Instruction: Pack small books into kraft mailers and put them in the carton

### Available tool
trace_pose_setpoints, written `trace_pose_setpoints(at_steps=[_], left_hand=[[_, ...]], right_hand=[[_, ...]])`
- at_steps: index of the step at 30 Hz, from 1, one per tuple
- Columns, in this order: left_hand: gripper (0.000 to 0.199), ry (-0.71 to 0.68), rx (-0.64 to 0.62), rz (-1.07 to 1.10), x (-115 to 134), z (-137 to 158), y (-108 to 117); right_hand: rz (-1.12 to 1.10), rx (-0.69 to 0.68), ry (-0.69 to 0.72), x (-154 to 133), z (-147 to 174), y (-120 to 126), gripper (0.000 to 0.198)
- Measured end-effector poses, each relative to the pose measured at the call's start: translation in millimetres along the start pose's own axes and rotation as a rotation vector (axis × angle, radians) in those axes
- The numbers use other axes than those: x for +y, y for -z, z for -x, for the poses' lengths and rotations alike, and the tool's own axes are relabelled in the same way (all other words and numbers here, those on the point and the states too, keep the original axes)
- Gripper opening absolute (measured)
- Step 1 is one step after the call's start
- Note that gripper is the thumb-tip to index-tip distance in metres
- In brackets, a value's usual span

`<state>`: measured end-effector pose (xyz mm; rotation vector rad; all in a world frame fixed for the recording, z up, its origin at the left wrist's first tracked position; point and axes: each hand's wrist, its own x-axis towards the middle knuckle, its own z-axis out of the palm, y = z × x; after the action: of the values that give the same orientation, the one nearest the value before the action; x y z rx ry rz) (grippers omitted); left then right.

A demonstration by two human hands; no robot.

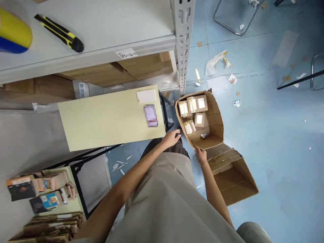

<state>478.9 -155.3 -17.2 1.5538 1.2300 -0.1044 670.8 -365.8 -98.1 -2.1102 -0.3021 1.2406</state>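
Note:
An open cardboard box [216, 116] stands on the floor in front of me, with several small brown parcels [199, 119] bearing white labels inside it. My right hand [201, 156] pinches the near edge of this box at its corner. Just left of the box, my left hand [171, 139] is held over my dark trousers, fingers a little apart and nothing visible in them. It is close to the box's left rim, and I see a gap between them. A second open cardboard box [240, 175] sits against the first, beside my right forearm.
A pale yellow table [108, 121] at left carries a white box [146, 96] and a blurred purple phone-shaped item [151, 115]. A metal shelf [113, 20] above holds a box cutter [59, 32]. Books [49, 200] stack lower left. Paper scraps [232, 79] litter the blue floor.

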Motion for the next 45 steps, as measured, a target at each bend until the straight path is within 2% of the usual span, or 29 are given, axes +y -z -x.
trace_pose_setpoints(at_steps=[4,10,14,17,20,24,27,31,34,38,42,45], left_hand=[[0.039,0.035,-0.003,0.199,-12.7,35.5,13.4],[0.044,-0.041,0.088,0.435,-25.7,76.6,38.2],[0.054,-0.149,0.14,0.565,-40.0,112.9,68.2],[0.057,-0.206,0.196,0.638,-60.0,149.5,99.0],[0.057,-0.246,0.267,0.724,-90.8,192.0,132.3],[0.059,-0.268,0.446,0.846,-145.5,253.9,174.2],[0.058,-0.257,0.624,0.927,-191.6,302.9,201.6],[0.052,-0.171,0.935,1.017,-256.7,368.6,226.5],[0.051,-0.082,1.181,1.071,-305.6,413.8,231.3],[0.054,-0.008,1.431,1.174,-361.8,461.8,222.4],[0.06,0.018,1.638,1.3,-402.8,496.7,213.5],[0.066,0.105,1.724,1.37,-426.5,521.6,214.4]], right_hand=[[-0.017,-0.097,-0.032,-16.9,-7.4,-8.1,0.074],[0.014,-0.196,0.034,-57.3,-7.4,-31.6,0.076],[0.007,-0.261,0.15,-100.2,11.9,-62.2,0.078],[-0.007,-0.32,0.276,-139.2,41.8,-97.7,0.073],[0.014,-0.393,0.4,-177.4,86.1,-145.5,0.063],[0.07,-0.53,0.494,-214.5,157.8,-225.8,0.055],[0.117,-0.656,0.524,-228.0,210.6,-292.5,0.052],[0.237,-0.848,0.585,-232.4,275.2,-378.7,0.05],[0.348,-1.004,0.621,-230.7,319.6,-436.6,0.049],[0.49,-1.182,0.645,-225.6,371.2,-507.1,0.047],[0.587,-1.326,0.646,-216.7,413.4,-576.9,0.051],[0.65,-1.425,0.648,-207.3,441.8,-629.2,0.054]])
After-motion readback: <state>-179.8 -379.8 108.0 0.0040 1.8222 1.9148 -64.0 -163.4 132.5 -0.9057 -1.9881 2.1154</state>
